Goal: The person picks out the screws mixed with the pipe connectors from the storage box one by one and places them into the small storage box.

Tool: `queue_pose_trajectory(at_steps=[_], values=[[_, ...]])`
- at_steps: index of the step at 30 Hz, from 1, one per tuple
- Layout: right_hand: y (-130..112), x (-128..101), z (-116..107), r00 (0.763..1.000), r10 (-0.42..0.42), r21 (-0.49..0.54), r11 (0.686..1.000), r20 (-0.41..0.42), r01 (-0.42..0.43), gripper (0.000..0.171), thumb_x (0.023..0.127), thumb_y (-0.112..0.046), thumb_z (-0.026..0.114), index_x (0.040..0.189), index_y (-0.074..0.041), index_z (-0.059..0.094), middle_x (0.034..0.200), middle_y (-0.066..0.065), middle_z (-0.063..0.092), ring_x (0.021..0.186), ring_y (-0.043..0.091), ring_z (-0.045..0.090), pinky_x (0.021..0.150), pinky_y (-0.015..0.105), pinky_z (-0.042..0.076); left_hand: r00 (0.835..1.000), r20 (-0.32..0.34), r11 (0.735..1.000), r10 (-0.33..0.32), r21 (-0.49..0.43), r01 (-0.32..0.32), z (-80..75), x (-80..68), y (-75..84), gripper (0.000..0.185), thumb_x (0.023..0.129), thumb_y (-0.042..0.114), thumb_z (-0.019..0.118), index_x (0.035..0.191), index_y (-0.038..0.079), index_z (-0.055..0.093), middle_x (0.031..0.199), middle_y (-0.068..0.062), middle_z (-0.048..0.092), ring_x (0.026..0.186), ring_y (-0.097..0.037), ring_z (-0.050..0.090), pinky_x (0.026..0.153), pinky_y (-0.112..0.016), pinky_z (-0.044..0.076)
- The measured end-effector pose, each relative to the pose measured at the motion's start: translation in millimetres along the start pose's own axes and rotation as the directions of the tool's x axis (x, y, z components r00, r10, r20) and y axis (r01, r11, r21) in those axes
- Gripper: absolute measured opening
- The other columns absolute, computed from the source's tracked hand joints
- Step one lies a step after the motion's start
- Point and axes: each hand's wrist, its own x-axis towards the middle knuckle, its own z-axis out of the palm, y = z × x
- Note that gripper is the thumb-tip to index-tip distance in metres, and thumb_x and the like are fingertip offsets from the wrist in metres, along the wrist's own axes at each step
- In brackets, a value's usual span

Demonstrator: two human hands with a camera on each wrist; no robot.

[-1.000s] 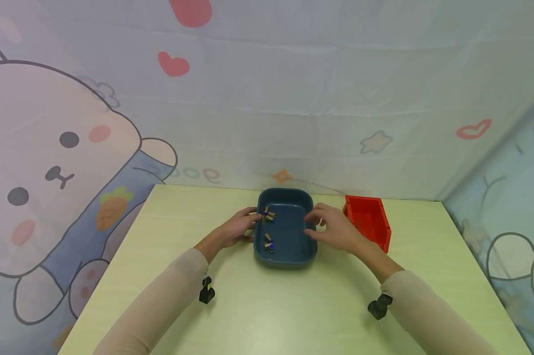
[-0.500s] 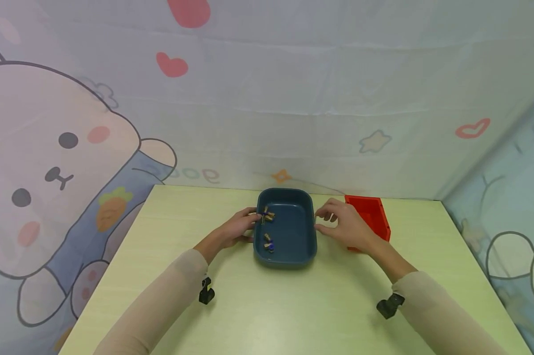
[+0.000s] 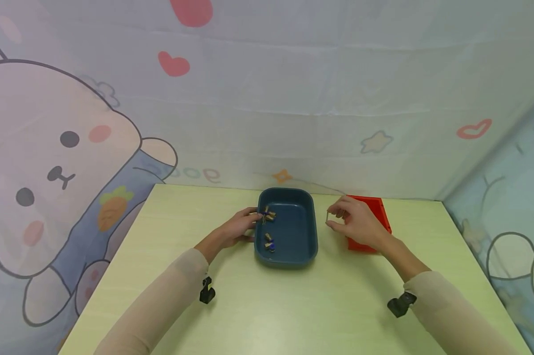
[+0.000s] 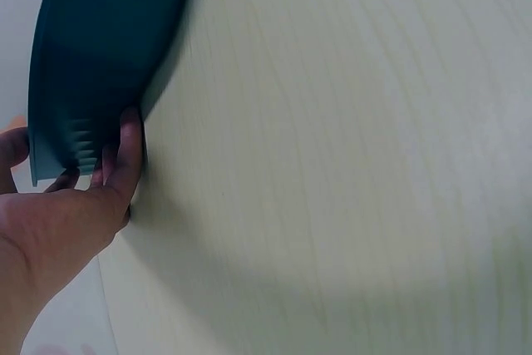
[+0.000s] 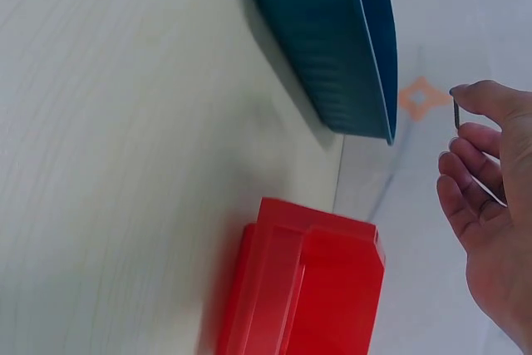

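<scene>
The right hand point(image 3: 357, 224) pinches one small metal piece point(image 3: 328, 216) between blue tray point(image 3: 308, 246) and red bin point(image 3: 378, 209), the left hand point(image 3: 235, 229) grips the tray's left rim, and several pieces point(image 3: 268, 241) remain inside.

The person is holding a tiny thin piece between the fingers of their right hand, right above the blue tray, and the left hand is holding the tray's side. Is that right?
Not quite. The right hand pinches the tiny thin piece between the blue tray and the red bin, not above the tray; the head view shows it past the tray's right rim. The left hand does hold the tray's side.
</scene>
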Motion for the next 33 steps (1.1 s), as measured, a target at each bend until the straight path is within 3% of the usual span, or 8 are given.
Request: queue_pose_trajectory(at_steps=[7, 13, 20, 33], values=[[8.8, -2.9, -9.7, 1.0, 0.009, -0.004, 1.0, -0.021, -0.01, 0.024, 0.09, -0.015, 0.087, 0.108, -0.004, 0.077, 0.098, 0.006, 0.069, 0.085, 0.019, 0.063, 0.077, 0.046, 0.06, 1.0, -0.002, 1.0, -0.004, 0.0, 0.004, 1.2, -0.3, 1.2, 0.059, 0.112, 0.03, 0.053, 0.165, 0.012, 0.033, 0.156, -0.018, 0.051, 0.147, -0.036, 0.047, 0.095, -0.047, 0.059], [18.2, -6.4, -16.5, 0.999, 0.024, -0.011, 1.0, -0.031, -0.025, 0.023, 0.09, -0.013, 0.086, 0.108, -0.003, 0.076, 0.098, 0.002, 0.066, 0.089, 0.028, 0.068, 0.08, 0.047, 0.06, 1.0, -0.009, 1.0, -0.004, 0.009, 0.005, 1.3, 0.7, 0.0, 0.059, 0.112, 0.03, 0.053, 0.165, 0.012, 0.034, 0.156, -0.018, 0.051, 0.146, -0.036, 0.048, 0.092, -0.045, 0.06], [26.1, -9.8, -23.1, 0.999, 0.042, -0.013, 0.999, -0.022, -0.042, 0.019, 0.092, -0.014, 0.084, 0.107, -0.003, 0.076, 0.102, 0.012, 0.066, 0.09, 0.025, 0.063, 0.08, 0.044, 0.056, 1.0, 0.005, 1.0, -0.001, -0.003, 0.001, 1.9, 1.8, -0.5, 0.058, 0.112, 0.03, 0.053, 0.164, 0.012, 0.034, 0.154, -0.018, 0.053, 0.146, -0.036, 0.048, 0.093, -0.046, 0.06], [31.9, -13.6, -29.1, 0.997, 0.065, -0.046, 0.997, -0.035, -0.067, 0.022, 0.093, -0.015, 0.083, 0.109, -0.001, 0.076, 0.101, 0.006, 0.066, 0.09, 0.023, 0.063, 0.079, 0.042, 0.055, 1.0, 0.004, 1.0, -0.003, 0.0, 0.003, 1.7, 1.2, -0.6, 0.058, 0.112, 0.029, 0.053, 0.164, 0.011, 0.034, 0.152, -0.019, 0.055, 0.145, -0.036, 0.049, 0.091, -0.044, 0.06]])
